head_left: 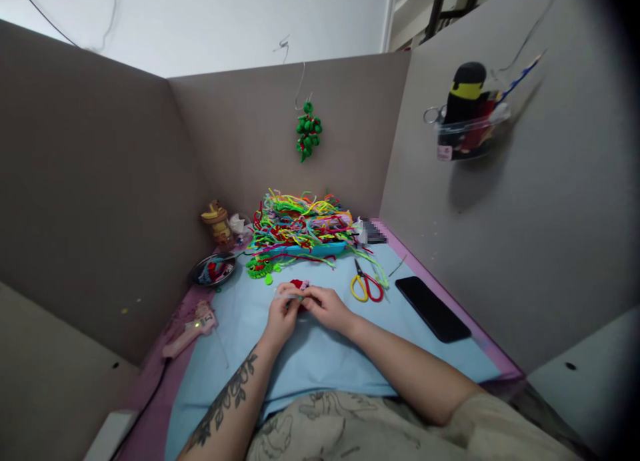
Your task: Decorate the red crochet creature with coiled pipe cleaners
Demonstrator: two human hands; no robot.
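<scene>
Hands meet mid-desk over the blue mat (320,354): the left hand (281,314) and right hand (326,307) both pinch a small red pipe-cleaner piece (299,285) between their fingertips. Scissors (366,284) lie just right; a phone (433,307) farther right.

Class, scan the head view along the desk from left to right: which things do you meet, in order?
Pink glue gun → dark round dish → left hand → right hand, both on a small red craft piece → yellow-and-red-handled scissors → black phone.
</scene>
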